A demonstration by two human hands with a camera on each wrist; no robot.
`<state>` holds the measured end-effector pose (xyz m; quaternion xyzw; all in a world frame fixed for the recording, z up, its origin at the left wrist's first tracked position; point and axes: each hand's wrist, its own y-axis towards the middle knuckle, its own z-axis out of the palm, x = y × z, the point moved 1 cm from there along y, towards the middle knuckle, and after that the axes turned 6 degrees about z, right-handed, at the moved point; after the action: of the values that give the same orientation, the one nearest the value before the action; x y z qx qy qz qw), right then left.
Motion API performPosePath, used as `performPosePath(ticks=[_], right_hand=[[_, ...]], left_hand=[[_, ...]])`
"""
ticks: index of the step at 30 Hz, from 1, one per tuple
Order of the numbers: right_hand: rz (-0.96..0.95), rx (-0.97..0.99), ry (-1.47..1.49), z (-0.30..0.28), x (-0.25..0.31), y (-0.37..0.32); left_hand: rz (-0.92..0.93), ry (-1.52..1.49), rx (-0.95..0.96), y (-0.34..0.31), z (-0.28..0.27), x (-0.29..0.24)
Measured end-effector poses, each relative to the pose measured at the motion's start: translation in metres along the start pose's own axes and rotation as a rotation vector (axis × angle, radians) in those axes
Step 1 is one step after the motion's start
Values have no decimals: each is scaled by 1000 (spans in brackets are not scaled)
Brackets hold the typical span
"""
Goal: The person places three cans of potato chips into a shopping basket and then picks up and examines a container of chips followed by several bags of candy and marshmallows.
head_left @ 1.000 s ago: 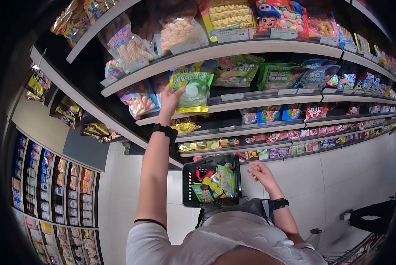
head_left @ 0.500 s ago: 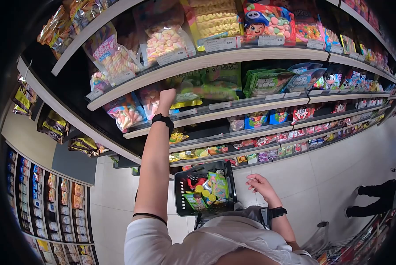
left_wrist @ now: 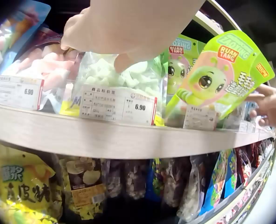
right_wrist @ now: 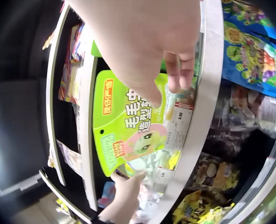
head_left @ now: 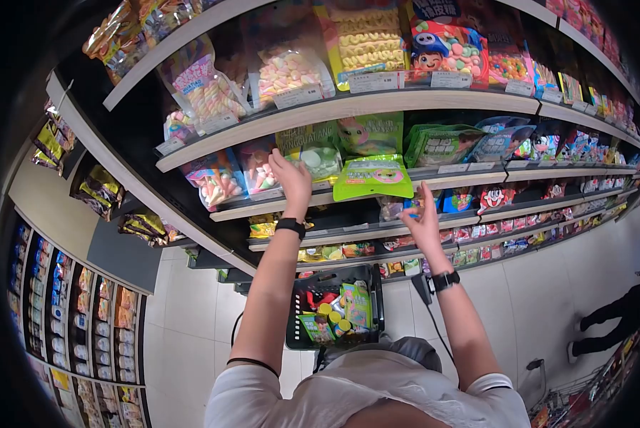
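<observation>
My left hand is at the left side of a DONGGUATANG candy bag standing on the second shelf, its fingers loosely extended. In the left wrist view pale green pieces show through that bag's clear window. Just right of it, a bright green gummy bag with a cartoon caterpillar leans forward over the shelf edge. My right hand is raised near this bag's right side, fingers apart and partly bent. A similar green bag stands behind the leaning one.
A black basket with several snack packs and yellow-lidded containers hangs below, in front of my body. Marshmallow bags stand left on the same shelf. Price tags line the shelf edge. At right are a person's legs and a cart.
My left hand has put the DONGGUATANG bag back on the shelf and let go. The right hand has risen from beside the basket. The green caterpillar bag now tips forward.
</observation>
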<state>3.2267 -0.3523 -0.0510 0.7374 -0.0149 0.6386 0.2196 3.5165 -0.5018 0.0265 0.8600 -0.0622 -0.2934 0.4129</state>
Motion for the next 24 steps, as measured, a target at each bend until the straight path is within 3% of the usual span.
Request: performPosePath(ticks=[1,2,3,5,6,7,11,13,15,17,18,20,23,24], right_hand=[[-53,4,-93,1,19,19],[-195,10,-210,1,34,37],[-482,-6,-348,6,25,59],[-182,274,-65,13,14,93],[126,292,17,12,36,101],[125,199,127,17,45,116],[122,80,-94,22,84,164],[111,51,-255,29,61,193],[2,-42,-642,32,31,215],[188,24,-708,36,55,202],[189,27,-771,41,63,194],[118,55,-864,39,66,179],[-4,62,-897,47,0,169],[-16,45,-903,46,-1,160]], left_hand=[[121,100,-143,-8,-6,-6],[140,125,-67,-13,-14,-9],[156,151,9,-18,-22,-12],[130,187,53,-27,-33,-16],[174,201,95,-31,-37,-16],[217,217,136,-33,-40,-15],[221,187,197,-38,-56,-9],[211,177,261,-38,-61,-10],[204,214,275,-38,-64,-7],[189,81,239,-36,-62,-4],[252,40,184,-32,-65,-8],[367,-117,104,-16,-87,-45],[457,-413,37,3,-154,-136],[569,-474,-49,3,-182,-164]])
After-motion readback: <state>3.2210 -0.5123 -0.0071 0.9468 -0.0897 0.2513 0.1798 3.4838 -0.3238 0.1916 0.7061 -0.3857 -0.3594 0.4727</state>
